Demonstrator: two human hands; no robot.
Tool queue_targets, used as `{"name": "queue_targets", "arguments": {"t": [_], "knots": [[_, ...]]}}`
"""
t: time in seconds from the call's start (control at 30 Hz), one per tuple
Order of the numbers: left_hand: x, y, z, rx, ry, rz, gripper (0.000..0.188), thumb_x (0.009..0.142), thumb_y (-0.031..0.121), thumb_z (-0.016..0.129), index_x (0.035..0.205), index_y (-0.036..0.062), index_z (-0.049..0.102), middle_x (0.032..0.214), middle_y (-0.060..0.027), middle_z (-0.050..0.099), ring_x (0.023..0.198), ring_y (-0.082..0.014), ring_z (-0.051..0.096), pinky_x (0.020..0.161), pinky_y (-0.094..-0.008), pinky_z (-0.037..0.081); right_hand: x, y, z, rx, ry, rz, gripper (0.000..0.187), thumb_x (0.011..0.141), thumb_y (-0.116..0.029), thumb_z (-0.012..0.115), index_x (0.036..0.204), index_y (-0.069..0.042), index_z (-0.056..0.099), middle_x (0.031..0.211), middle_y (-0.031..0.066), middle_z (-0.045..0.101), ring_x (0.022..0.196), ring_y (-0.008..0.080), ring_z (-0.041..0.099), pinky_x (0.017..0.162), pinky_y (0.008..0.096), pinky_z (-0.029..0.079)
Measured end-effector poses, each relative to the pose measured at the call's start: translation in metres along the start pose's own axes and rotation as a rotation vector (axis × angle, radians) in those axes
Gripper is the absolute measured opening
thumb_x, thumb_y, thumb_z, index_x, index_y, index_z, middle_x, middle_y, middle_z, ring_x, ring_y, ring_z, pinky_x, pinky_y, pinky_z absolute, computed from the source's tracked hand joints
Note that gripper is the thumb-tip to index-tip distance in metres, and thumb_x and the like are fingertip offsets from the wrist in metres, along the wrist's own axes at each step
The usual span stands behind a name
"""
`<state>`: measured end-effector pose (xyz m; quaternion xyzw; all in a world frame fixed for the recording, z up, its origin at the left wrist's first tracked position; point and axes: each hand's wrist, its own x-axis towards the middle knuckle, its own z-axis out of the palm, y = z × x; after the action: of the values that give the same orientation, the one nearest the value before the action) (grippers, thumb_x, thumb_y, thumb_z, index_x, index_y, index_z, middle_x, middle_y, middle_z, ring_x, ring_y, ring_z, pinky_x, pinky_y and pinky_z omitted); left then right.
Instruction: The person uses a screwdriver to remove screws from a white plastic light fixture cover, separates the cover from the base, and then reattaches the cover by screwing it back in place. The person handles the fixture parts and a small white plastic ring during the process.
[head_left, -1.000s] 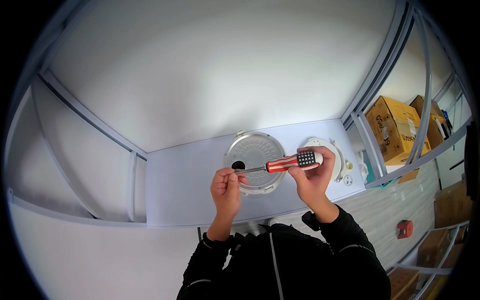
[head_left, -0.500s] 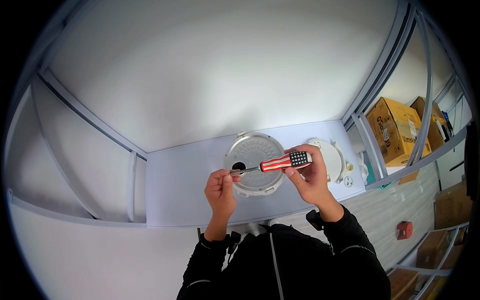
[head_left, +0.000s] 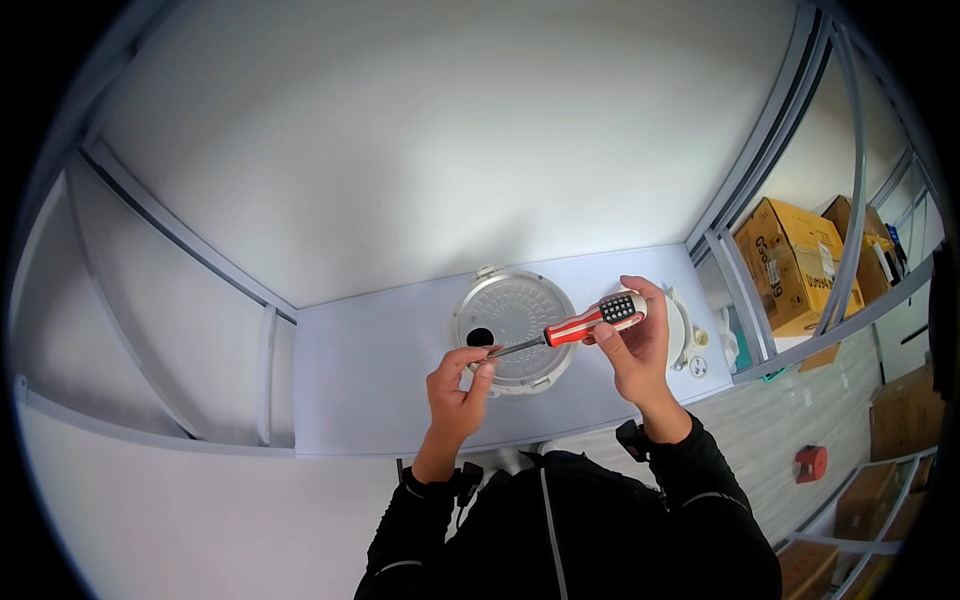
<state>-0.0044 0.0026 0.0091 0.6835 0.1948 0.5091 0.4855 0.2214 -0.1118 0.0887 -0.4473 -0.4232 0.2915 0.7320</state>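
Observation:
A screwdriver [head_left: 575,328] with a red, white and black handle and a metal shaft is held up between my hands, slanting down to the left. My right hand [head_left: 640,357] grips its handle. Thumb and fingers of my left hand [head_left: 459,392] pinch together at the shaft's tip; anything smaller in that pinch is too small to make out. Behind and below the screwdriver lies a round silver metal lid [head_left: 513,300] with a dark round hole [head_left: 480,337] near its left side and clips along its rim.
A white round part [head_left: 678,328] lies behind my right hand, partly hidden. Small round parts [head_left: 698,366] sit near the right end of the pale table [head_left: 365,385]. Grey frame posts [head_left: 750,310] stand beside it, with cardboard boxes [head_left: 790,260] beyond. A red stool [head_left: 811,463] stands on the floor.
Both hands have shifted to the right with the screwdriver, and its shaft tilts a little more. My right hand's fingers have changed position around the handle.

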Motion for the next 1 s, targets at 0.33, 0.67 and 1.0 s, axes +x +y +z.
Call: {"name": "queue_targets", "arguments": {"t": [0.33, 0.67, 1.0], "knots": [[0.013, 0.014, -0.024, 0.730, -0.296, 0.153, 0.048, 0.078, 0.020, 0.082, 0.123, 0.0079, 0.071, 0.130, -0.0097, 0.072, 0.132, -0.0341, 0.060, 0.114, -0.0513, 0.044, -0.005, 0.002, -0.016, -0.141, 0.047, -0.135, 0.069, 0.098, -0.004, 0.073, 0.152, -0.001, 0.031, 0.116, 0.0123, 0.063, 0.105, 0.0201, 0.067, 0.093, 0.0372, 0.058], [0.008, -0.005, -0.034, 0.731, -0.312, 0.239, 0.035, 0.075, 0.024, 0.088, 0.105, 0.0104, 0.077, 0.121, -0.0028, 0.075, 0.124, -0.0270, 0.063, 0.107, -0.0452, 0.046, -0.015, 0.002, -0.019, -0.148, 0.056, -0.156, 0.069, 0.097, -0.005, 0.075, 0.151, -0.002, 0.033, 0.118, 0.0127, 0.063, 0.108, 0.0212, 0.067, 0.095, 0.0384, 0.057], [0.025, 0.022, -0.030, 0.828, -0.517, 0.267, 0.039, 0.074, 0.027, 0.090, 0.107, 0.0090, 0.077, 0.115, 0.0002, 0.075, 0.104, -0.0209, 0.063, 0.092, -0.0388, 0.050, -0.011, 0.003, -0.017, -0.212, 0.027, -0.163, 0.070, 0.095, -0.004, 0.078, 0.151, -0.002, 0.036, 0.119, 0.0126, 0.064, 0.108, 0.0208, 0.068, 0.095, 0.0381, 0.058]]}}
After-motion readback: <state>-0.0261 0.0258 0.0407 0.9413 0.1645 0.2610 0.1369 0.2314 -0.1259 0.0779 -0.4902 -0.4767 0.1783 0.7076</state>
